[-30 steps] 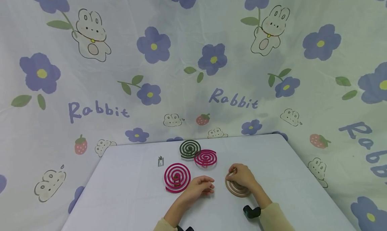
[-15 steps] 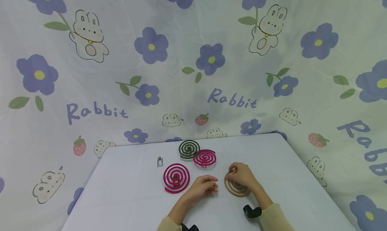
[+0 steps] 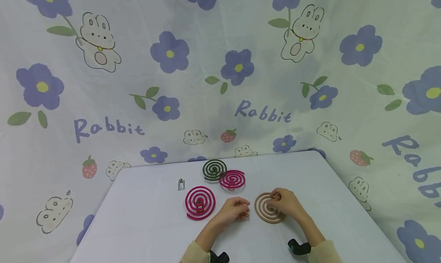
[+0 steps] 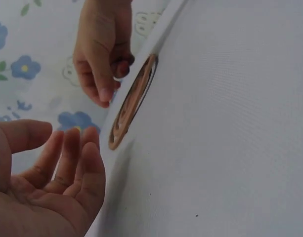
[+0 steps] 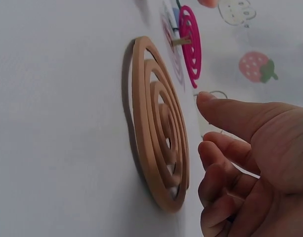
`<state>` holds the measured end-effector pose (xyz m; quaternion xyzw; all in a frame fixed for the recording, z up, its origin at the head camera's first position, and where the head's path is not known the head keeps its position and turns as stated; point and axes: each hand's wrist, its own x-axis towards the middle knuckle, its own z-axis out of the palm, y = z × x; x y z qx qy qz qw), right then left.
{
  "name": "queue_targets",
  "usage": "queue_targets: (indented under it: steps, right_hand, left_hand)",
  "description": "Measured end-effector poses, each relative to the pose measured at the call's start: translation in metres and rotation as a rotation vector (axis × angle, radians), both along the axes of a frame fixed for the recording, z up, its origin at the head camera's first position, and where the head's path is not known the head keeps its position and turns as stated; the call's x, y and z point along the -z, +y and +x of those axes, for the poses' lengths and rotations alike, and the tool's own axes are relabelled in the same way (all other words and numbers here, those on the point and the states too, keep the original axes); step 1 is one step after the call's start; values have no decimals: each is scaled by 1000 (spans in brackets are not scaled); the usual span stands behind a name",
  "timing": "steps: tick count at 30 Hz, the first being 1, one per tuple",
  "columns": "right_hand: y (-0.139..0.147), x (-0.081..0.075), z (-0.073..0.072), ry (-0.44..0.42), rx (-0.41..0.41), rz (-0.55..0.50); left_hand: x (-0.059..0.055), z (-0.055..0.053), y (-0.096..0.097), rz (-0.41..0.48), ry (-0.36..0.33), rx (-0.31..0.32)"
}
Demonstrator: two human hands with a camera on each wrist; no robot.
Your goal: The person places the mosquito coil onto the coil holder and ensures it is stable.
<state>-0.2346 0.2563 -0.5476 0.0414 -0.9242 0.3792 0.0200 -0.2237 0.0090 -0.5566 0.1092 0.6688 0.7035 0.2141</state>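
A brown mosquito coil lies at the right front of the table in the head view. My right hand hovers over its right side, thumb and fingers loosely bent; the right wrist view shows them apart from the coil and holding nothing. To the coil's left, my left hand is held with relaxed, bent fingers and nothing in them; the left wrist view shows its palm. Left of that hand, a pink mosquito coil sits on a small stand, mostly hidden under it.
Farther back, a dark green coil and a second pink coil stand side by side, their edges overlapping in view. A small metal coil stand lies left of them. Behind the white table hangs a rabbit-print cloth.
My right hand has drawn back to the right off the brown coil, uncovering more of it. My left hand has shifted slightly right, toward the coil. The head view has shifted a little.
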Motion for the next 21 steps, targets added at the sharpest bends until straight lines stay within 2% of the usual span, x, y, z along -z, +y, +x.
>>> queue_targets:
  steps: [7,12,18,21]
  right_hand:
    - [17,3,10,-16,28,15]
    - [24,5,15,-41,48,9]
    - [32,10,21,-47,79,37]
    - [37,13,25,-63,91,32]
  left_hand:
    - [2,-6,5,-55,16,-5]
    - [0,-11,10,-124,57,-30]
    - [0,-17,14,-208,130,-9]
    - [0,-18,16,-238,141,-8]
